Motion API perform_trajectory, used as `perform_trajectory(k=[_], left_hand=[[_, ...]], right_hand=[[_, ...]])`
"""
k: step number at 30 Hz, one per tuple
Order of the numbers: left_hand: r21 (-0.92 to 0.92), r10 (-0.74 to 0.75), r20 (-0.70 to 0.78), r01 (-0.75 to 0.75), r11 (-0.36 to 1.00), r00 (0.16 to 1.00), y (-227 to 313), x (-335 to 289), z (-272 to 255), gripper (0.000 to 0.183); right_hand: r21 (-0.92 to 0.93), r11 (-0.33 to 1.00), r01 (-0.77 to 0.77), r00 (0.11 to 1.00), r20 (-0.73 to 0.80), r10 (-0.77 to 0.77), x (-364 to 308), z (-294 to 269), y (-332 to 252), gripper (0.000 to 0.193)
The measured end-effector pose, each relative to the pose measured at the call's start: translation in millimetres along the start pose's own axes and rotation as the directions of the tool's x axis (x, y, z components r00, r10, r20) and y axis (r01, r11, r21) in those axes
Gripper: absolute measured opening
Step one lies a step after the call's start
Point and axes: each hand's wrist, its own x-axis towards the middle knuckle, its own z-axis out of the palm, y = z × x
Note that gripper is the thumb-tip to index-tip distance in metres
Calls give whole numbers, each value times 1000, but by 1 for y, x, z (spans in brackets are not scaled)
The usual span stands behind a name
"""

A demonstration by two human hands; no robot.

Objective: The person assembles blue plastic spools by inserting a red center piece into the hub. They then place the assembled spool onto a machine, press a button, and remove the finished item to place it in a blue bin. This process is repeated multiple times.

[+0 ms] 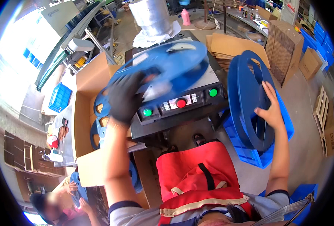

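Note:
My left hand [126, 100], in a dark grey glove, grips the near left part of a blue plastic reel [176, 66]. That reel is tilted and smeared by motion above a machine table. On the right, my bare right hand [272, 109] has its fingers and thumb on the flange of another blue reel [235, 94]. This second reel stands upright, its lower part at a blue plastic crate [264, 160]. A control panel [167, 106] with two green buttons and one red button is under the left-hand reel.
Left of the machine, an open cardboard carton [86, 107] contains blue reels. A metal cylinder [152, 22] stands at the back. Flat cardboard [285, 49] is stacked at the far right, near a wooden pallet [320, 116]. A co-worker [59, 209] handles a blue reel at lower left.

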Motion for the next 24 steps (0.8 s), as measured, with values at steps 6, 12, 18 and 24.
perform_trajectory(k=[6,12,18,24], left_hand=[[-343,-94,297,198,918,950,1,-169,-172,21],[-488,-123,787,732,475,605,37,-176,-68,30],[-424,-102,706,534,731,701,26,-193,-5,26],[-263,-148,628,388,884,764,16,-165,34,31]], right_hand=[[-38,964,263,941,230,-248,113,57,-28,90],[-34,886,463,815,409,-410,239,194,-106,95],[-108,870,481,633,729,-259,287,238,-175,104],[-113,821,560,610,727,-315,296,246,-164,109]])
